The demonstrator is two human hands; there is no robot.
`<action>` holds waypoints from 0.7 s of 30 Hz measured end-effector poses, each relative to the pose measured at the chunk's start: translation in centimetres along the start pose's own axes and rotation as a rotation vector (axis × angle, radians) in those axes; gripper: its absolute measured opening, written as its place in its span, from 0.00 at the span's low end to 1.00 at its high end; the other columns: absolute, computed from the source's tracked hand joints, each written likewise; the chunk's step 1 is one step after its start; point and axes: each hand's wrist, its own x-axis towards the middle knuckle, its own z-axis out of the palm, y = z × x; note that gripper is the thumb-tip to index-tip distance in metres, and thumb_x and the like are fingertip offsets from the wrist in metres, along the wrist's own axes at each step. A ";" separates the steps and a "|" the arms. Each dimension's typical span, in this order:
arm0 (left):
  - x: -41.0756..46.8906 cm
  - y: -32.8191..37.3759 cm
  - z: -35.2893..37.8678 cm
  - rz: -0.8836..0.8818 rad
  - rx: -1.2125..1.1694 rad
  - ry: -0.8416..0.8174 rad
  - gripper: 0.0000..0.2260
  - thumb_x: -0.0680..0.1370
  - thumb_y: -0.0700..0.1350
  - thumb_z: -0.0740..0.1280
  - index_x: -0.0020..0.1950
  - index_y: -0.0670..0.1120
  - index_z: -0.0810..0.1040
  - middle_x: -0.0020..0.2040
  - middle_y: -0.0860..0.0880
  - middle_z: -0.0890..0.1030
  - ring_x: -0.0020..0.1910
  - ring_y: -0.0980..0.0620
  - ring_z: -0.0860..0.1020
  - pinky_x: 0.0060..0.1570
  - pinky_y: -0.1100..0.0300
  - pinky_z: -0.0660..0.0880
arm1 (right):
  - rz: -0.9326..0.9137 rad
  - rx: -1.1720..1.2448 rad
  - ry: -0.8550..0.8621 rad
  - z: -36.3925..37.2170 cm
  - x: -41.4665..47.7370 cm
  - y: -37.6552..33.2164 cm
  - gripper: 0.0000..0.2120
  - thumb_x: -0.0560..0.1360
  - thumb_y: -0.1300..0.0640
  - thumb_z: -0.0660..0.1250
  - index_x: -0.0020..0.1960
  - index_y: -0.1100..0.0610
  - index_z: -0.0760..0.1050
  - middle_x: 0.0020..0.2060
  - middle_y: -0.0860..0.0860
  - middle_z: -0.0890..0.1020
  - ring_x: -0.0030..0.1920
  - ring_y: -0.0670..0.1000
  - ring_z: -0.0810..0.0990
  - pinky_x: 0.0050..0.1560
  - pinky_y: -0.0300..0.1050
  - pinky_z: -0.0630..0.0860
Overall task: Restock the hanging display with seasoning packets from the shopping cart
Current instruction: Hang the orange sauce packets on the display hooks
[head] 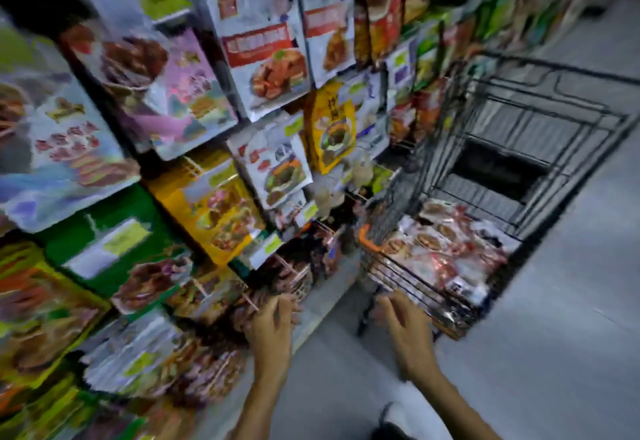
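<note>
The view is blurred by motion. A black wire shopping cart (pixel 540 134) stands at the right, with a pile of red and white seasoning packets (pixel 450 249) in its near end. The hanging display (pixel 242 93) fills the left, full of packets on pegs. My left hand (pixel 273 325) reaches toward the low pegs of reddish packets (pixel 301 277), fingers extended, nothing visibly held. My right hand (pixel 405 325) stretches with straight fingers toward the cart's near rim, just short of the packets.
Grey floor (pixel 554 353) lies open to the right of the cart and below my arms. Yellow price tags (pixel 273 244) stick out from the pegs. A dark shoe (pixel 391 429) shows at the bottom edge.
</note>
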 end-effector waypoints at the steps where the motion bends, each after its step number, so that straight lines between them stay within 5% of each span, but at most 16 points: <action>1: 0.2 -0.3 1.8 -0.027 0.012 -0.043 0.12 0.81 0.35 0.59 0.40 0.41 0.78 0.33 0.45 0.81 0.30 0.59 0.78 0.37 0.60 0.75 | 0.048 -0.010 0.010 -1.4 0.3 1.3 0.10 0.81 0.59 0.62 0.44 0.59 0.78 0.36 0.52 0.82 0.40 0.55 0.81 0.46 0.55 0.76; 5: 1.8 -0.3 8.7 -0.092 0.010 -0.216 0.13 0.81 0.34 0.59 0.40 0.45 0.77 0.36 0.44 0.81 0.32 0.54 0.77 0.43 0.49 0.75 | 0.165 -0.053 0.082 -6.0 2.8 5.0 0.11 0.80 0.58 0.62 0.42 0.55 0.79 0.32 0.51 0.83 0.34 0.50 0.81 0.43 0.51 0.77; 10: 5.2 1.1 15.0 -0.042 0.083 -0.345 0.12 0.81 0.38 0.60 0.44 0.50 0.78 0.36 0.53 0.81 0.31 0.60 0.78 0.38 0.61 0.75 | 0.262 -0.035 0.167 -9.3 6.7 7.7 0.09 0.81 0.58 0.62 0.45 0.56 0.79 0.35 0.51 0.84 0.37 0.50 0.83 0.44 0.51 0.79; 13: 7.8 1.9 17.9 -0.042 0.123 -0.438 0.12 0.82 0.40 0.60 0.43 0.52 0.78 0.37 0.54 0.81 0.33 0.59 0.79 0.37 0.65 0.74 | 0.317 -0.026 0.225 -10.2 9.3 8.9 0.09 0.81 0.57 0.62 0.46 0.55 0.80 0.35 0.49 0.84 0.37 0.43 0.82 0.41 0.42 0.77; 18: 14.4 2.3 21.9 -0.006 0.215 -0.554 0.11 0.82 0.41 0.59 0.43 0.48 0.78 0.38 0.48 0.82 0.37 0.47 0.79 0.41 0.53 0.74 | 0.399 -0.009 0.367 -10.3 13.8 10.7 0.10 0.81 0.60 0.61 0.45 0.56 0.80 0.35 0.40 0.82 0.37 0.33 0.79 0.36 0.25 0.69; 21: 19.1 2.8 24.5 0.050 0.275 -0.561 0.10 0.82 0.39 0.59 0.46 0.45 0.78 0.39 0.49 0.82 0.36 0.54 0.78 0.39 0.61 0.73 | 0.454 -0.009 0.446 -9.7 17.1 12.0 0.11 0.80 0.60 0.62 0.41 0.57 0.78 0.31 0.41 0.80 0.34 0.35 0.78 0.34 0.24 0.67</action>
